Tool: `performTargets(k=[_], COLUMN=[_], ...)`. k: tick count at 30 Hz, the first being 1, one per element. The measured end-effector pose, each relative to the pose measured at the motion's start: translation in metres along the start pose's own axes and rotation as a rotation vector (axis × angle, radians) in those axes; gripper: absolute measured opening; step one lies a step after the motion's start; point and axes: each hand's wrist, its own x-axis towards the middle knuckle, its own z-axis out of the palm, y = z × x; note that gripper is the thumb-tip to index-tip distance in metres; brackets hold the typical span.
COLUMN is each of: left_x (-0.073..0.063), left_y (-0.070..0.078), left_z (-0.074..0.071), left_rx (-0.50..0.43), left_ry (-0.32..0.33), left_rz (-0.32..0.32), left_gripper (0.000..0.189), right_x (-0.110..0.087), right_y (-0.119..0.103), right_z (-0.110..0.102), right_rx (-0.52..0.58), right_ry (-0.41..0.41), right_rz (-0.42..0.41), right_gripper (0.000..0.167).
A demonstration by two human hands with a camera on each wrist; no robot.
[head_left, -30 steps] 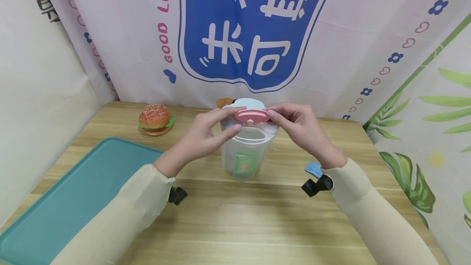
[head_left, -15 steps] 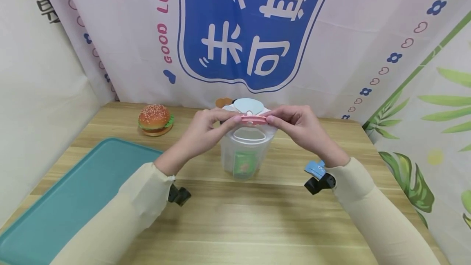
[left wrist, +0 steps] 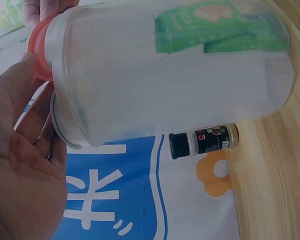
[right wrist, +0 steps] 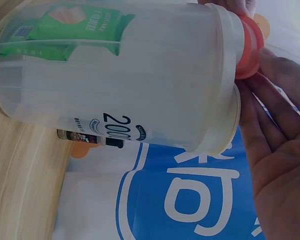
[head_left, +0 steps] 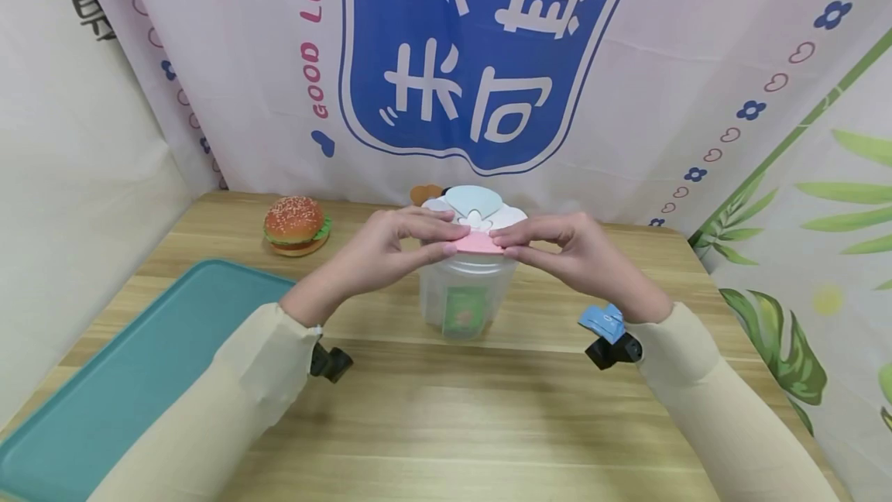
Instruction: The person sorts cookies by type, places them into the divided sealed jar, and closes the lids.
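Note:
A tall translucent container with a white top stands at the back middle of the table. Inside are green packets with printing. On its top, a pink flap lid lies down over the front opening, and a pale blue flap sits behind it. My left hand holds the pink lid's left side, thumb at the front edge and fingers on top. From the other side my right hand grips it the same way. In the wrist views the lid looks red, close against the white rim.
A toy hamburger sits at the back left, behind a teal tray. A small blue item lies by my right wrist. Behind the container is a black-capped seasoning bottle, near the printed cloth.
The pink lid has swung from raised, with the opening showing, down flat over the opening. Both hands have moved slightly down and towards me with it. The container has stayed in place.

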Motion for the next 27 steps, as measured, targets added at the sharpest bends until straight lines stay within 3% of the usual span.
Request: performTargets(k=[7, 27], left_x=[-0.0011, -0.0029], left_y=[-0.0022, -0.0042], left_z=[0.0002, 0.0013], left_rx=[0.015, 0.038], left_ry=[-0.014, -0.016], left_rz=[0.059, 0.087], left_gripper=[0.031, 0.034], right_x=[-0.0021, -0.0031], right_y=[-0.0018, -0.0046], right_z=[0.002, 0.0051], right_rx=[-0.075, -0.096], right_ry=[-0.01, -0.031], right_rz=[-0.008, -0.03], right_gripper=[0.02, 0.02])
